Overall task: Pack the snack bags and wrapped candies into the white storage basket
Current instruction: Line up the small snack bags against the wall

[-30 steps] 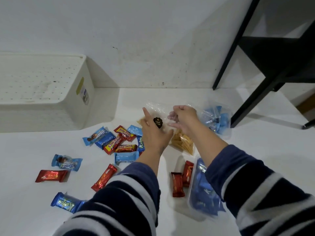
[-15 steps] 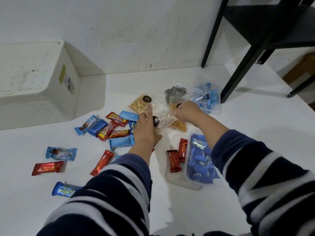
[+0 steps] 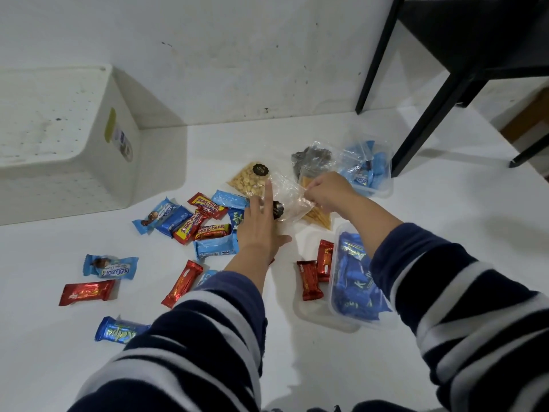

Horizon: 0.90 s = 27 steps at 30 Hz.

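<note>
A crinkly clear snack bag [image 3: 289, 200] at frame centre is pinched by the right hand [image 3: 329, 190] while the flat, open left hand [image 3: 261, 224] is pressed on it, so it could easily get torn or slip. "beng-beng" can be read on red candies [image 3: 208, 217], "Kalpa" on a blue one [image 3: 118, 330]; the white storage basket [image 3: 68, 144] is seen upper left on the bench [image 3: 445, 233].

Both arms were clothed in a long-sleeved knit top with broad horizontal stripes alternating dark navy and white, the left sleeve [image 3: 190, 346] and right sleeve [image 3: 463, 310] carrying the same pattern. Each sleeve ended in a plain navy cuff band without stripes, pushed up the forearm so that the wrist and the lower forearm were bare. The left hand [image 3: 261, 224] and right hand [image 3: 329, 188] wore no gloves, rings or watch.
</note>
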Tool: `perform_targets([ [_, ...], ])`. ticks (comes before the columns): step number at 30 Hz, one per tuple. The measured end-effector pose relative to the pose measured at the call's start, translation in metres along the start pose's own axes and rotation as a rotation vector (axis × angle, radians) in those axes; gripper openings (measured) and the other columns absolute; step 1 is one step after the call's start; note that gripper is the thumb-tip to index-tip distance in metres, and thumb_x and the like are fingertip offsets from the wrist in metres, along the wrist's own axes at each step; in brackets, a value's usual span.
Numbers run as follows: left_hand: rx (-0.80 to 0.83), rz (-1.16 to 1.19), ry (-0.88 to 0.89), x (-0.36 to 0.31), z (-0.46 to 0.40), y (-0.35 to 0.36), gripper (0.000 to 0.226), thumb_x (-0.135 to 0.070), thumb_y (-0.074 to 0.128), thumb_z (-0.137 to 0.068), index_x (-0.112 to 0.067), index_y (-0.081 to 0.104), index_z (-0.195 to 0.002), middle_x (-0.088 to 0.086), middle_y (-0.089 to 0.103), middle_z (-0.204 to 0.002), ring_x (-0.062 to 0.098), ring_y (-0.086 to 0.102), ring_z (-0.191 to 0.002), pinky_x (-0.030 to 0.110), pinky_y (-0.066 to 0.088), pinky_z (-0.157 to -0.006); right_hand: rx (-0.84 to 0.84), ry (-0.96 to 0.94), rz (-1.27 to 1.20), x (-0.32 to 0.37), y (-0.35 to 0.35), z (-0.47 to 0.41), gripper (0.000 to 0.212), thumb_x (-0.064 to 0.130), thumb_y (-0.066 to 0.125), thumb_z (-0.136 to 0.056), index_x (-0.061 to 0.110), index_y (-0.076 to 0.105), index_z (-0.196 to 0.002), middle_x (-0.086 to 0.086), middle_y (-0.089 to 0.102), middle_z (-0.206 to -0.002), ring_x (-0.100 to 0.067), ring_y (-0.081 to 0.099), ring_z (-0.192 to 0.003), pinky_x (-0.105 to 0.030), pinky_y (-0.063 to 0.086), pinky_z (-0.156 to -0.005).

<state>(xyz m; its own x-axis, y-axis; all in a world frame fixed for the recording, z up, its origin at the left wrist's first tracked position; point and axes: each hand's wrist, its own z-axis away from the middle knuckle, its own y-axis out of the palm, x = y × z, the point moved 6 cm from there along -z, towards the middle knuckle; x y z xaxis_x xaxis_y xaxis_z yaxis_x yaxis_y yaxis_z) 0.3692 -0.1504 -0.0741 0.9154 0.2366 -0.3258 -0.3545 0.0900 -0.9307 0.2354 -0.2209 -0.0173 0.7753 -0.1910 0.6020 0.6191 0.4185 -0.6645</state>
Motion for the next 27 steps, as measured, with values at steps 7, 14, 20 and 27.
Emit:
perform_targets([
  [7,0.003,0.024,0.014,-0.001,0.001,0.000,0.127,-0.043,0.078,-0.072,-0.026,-0.021,-0.149,0.009,0.023,-0.145,0.029,0.039,-0.128,0.041,0.048,-0.091,-0.051,-0.065,-0.079,0.008,0.002,-0.006,0.009,0.007,0.061,-0.085,0.004,0.065,-0.079,0.000,0.059,-0.077,-0.007,0.050,-0.063,-0.016,0.038,-0.054],
  [14,0.040,0.096,0.050,0.001,0.000,0.004,0.125,-0.045,0.077,-0.072,-0.031,-0.020,-0.149,0.008,0.015,-0.152,0.032,0.033,-0.136,0.045,0.043,-0.100,-0.060,-0.065,-0.099,0.008,0.002,-0.009,0.024,0.014,0.062,-0.088,0.001,0.067,-0.107,-0.007,0.065,-0.109,-0.016,0.054,-0.089,-0.030,0.049,-0.082],
  [20,0.035,0.086,0.065,0.001,0.000,0.006,0.124,-0.042,0.078,-0.072,-0.031,-0.019,-0.149,0.009,0.014,-0.153,0.031,0.032,-0.137,0.045,0.044,-0.102,-0.072,-0.074,-0.131,0.011,0.004,-0.011,0.010,0.013,0.065,-0.086,0.012,0.070,-0.094,0.000,0.063,-0.101,-0.017,0.059,-0.096,-0.034,0.051,-0.091],
  [27,0.033,0.078,0.074,-0.002,0.001,0.005,0.124,-0.045,0.076,-0.073,-0.028,-0.020,-0.149,0.009,0.014,-0.152,0.029,0.032,-0.137,0.042,0.044,-0.100,-0.067,-0.110,-0.176,0.019,0.009,-0.011,0.005,0.016,0.065,-0.086,0.015,0.068,-0.090,0.002,0.062,-0.093,-0.016,0.058,-0.092,-0.033,0.050,-0.095],
])
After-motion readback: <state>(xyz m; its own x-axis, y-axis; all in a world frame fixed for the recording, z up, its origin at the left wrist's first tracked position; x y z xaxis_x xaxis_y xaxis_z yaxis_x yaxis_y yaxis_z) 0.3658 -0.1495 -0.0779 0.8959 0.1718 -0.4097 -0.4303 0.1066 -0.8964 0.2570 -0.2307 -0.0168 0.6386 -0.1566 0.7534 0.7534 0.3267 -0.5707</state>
